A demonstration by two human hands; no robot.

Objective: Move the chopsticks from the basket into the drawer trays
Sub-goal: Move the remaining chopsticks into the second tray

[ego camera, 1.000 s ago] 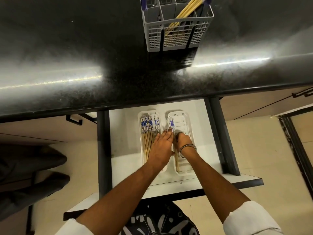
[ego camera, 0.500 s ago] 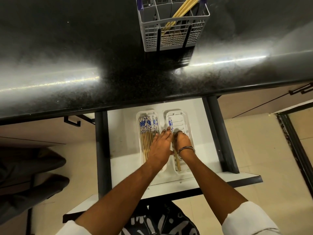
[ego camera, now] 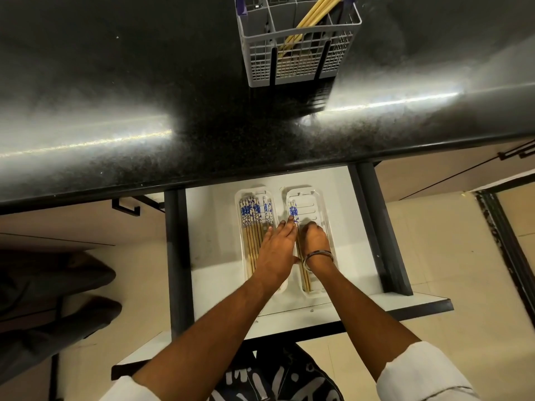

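1. Head view. Bench (ego camera: 115, 82): one black top. One grey basket (ego camera: 301, 57) stands at its far edge, divided into compartments.
2. Basket holds a bundle of plain sticks (ego camera: 314, 15), leaning in the right-hand compartment. Count not readable; at least three. Other compartments show nothing I can make out.
3. Drawer (ego camera: 211, 241): one, white, pulled out below the bench edge. Two clear trays lie in it side by side, long axis running away from the person.
4. Left tray (ego camera: 240, 195): a row of chopsticks (ego camera: 253, 227) with blue-and-white tops, lying parallel, tops at the far end. About eight counted; the near ends are partly hidden by the arm.
5. Right tray (ego camera: 315, 198): two chopsticks along its left wall (ego camera: 293, 211), same pattern. Rest of this tray shows its ribbed floor.
6. Left hand (ego camera: 279, 247): fingers straight, laid flat over the gap between the trays, fingertips touching the tops of the right tray's pair.
7. Right hand (ego camera: 314, 237): fingers curled downward in the right tray, beside that pair. Whether it pinches a stick, I cannot tell. One bangle (ego camera: 318, 254) on the wrist.
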